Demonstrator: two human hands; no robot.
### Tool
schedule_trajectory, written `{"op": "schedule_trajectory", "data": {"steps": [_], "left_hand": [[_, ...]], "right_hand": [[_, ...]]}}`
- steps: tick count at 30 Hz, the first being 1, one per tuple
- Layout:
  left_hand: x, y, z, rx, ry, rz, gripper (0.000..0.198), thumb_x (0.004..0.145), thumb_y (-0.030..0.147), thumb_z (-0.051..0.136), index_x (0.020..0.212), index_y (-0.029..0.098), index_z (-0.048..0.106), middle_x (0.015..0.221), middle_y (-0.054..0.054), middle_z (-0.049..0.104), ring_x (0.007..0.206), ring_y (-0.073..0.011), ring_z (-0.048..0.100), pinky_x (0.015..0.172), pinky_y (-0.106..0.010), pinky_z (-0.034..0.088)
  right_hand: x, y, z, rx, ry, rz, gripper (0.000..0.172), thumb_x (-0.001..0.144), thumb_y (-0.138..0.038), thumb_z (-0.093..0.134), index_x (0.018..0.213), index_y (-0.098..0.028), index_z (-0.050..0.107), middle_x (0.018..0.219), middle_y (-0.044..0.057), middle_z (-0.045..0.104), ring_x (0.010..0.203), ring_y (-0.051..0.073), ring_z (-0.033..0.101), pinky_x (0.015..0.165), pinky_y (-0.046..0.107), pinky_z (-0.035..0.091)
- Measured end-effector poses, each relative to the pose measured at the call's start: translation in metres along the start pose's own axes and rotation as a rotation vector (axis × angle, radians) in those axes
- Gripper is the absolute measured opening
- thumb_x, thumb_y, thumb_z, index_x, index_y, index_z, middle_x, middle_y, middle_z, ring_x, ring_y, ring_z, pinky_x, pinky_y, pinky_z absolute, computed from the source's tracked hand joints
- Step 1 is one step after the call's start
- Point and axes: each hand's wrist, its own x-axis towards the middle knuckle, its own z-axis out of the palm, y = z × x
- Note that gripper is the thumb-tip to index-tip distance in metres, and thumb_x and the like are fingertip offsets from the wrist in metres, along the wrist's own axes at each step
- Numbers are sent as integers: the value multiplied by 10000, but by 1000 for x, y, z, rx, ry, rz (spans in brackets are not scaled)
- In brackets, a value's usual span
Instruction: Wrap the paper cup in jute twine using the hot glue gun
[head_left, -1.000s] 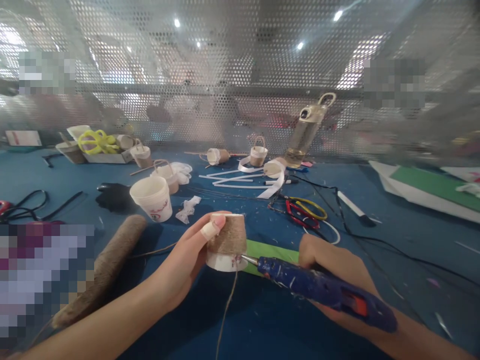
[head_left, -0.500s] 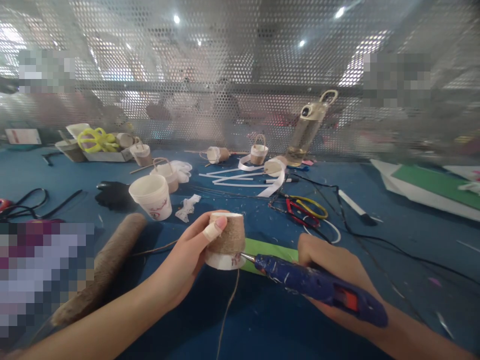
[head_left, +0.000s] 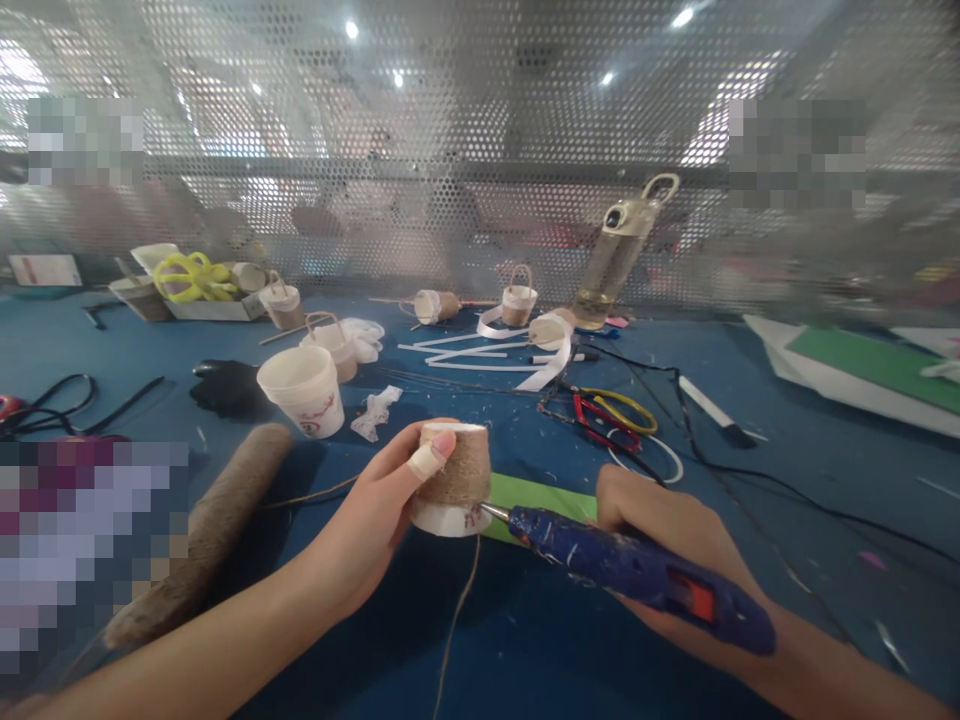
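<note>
one twine-wrapped paper cup (head_left: 456, 482), held above the tabletop (head_left: 525, 645), wide end down, lower band bare and printed.
left hand (head_left: 386, 500): clamped around that cup.
right hand (head_left: 671, 530): closed around a blue hot glue gun (head_left: 592, 555), nozzle at the wrapping's lower edge; contact uncertain.
step, as judged: applying glue there; the next move seems to call for laying the loose twine strand (head_left: 459, 612) onto it while tacky.
containers: one white printed cup (head_left: 300, 392), no contents visible; one clear bottle (head_left: 611, 265), pale liquid inside; one miniature handled basket (head_left: 517, 310), contents unclear.
</note>
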Motion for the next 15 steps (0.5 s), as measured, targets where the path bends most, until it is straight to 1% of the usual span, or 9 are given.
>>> {"op": "schedule_trajectory", "data": {"steps": [5, 8, 11, 15], "left_hand": [[-1, 0, 1, 0, 10, -10, 362, 827, 505, 753, 1062, 230, 741, 1035, -63, 708, 985, -248, 659, 760, -324, 591], [-1, 1, 2, 21, 16, -16, 391, 824, 520, 750, 1088, 232, 735, 1044, -64, 703, 990, -251, 651, 761, -327, 584], [-1, 0, 2, 44, 17, 0, 428, 826, 533, 745, 1129, 232, 724, 1084, -68, 697, 1027, -255, 636, 800, -337, 567], [0, -2, 1, 58, 15, 12, 442, 821, 537, 749, 1136, 229, 719, 1122, -76, 702, 1084, -274, 623, 855, -356, 540]], "right_hand": [[-1, 3, 1, -28, -13, -25, 322, 606, -113, 549, 800, -267, 343, 725, -48, 444, 513, 127, 397, 475, 257, 259], [-1, 3, 1, -46, -21, -25, 326, 603, -112, 536, 804, -269, 332, 723, -50, 434, 512, 129, 393, 477, 259, 259], [-1, 2, 0, -62, -54, -16, 343, 584, -127, 533, 813, -271, 321, 725, -55, 425, 510, 126, 390, 478, 257, 260], [-1, 2, 1, -76, -24, -33, 308, 638, -147, 549, 808, -272, 325, 725, -51, 445, 495, 127, 402, 472, 260, 255]]}}
